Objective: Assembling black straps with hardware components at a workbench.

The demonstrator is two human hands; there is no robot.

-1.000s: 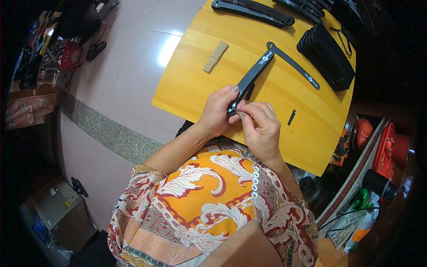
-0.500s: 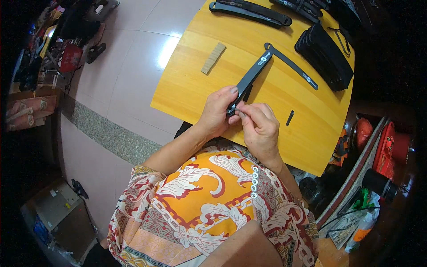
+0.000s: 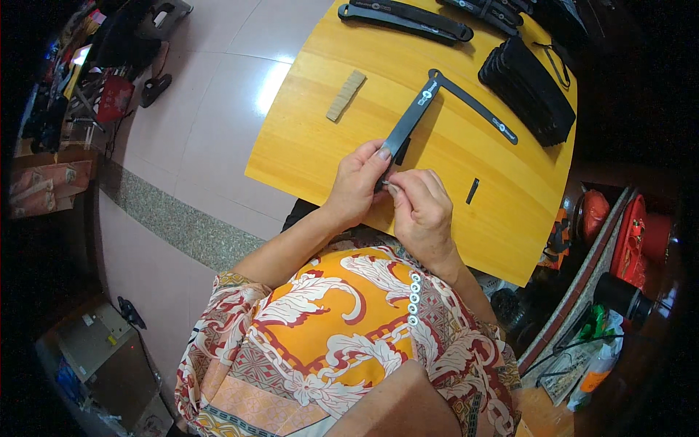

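Flat black strap piece [image 3: 409, 120] held at its near end, far end angled up and away over the table [image 3: 306, 146]. Left hand [image 3: 357, 182] pinched on the near end, thumb on top. Right hand [image 3: 422, 211] just beside it, fingertips meeting the same end; both hands closed together on it, something small between the fingers, too small to tell. A second long black strip [image 3: 477, 108] lies on the table, its end touching the held piece's far end. Small black sliver [image 3: 472, 191] loose to the right, apart from the hands.

Progress, judged: one piece in work, a stack of black pieces [image 3: 528, 91] at the far right and two longer black straps [image 3: 408, 18] at the far edge sit untouched; which are finished, cannot tell.

Tan rectangular block [image 3: 346, 95] lies left of the strap. Table is yellow wood, glossy. Floor [image 3: 211, 116] pale tile with a speckled grey band; clutter and bags at the left wall, red containers at the right.
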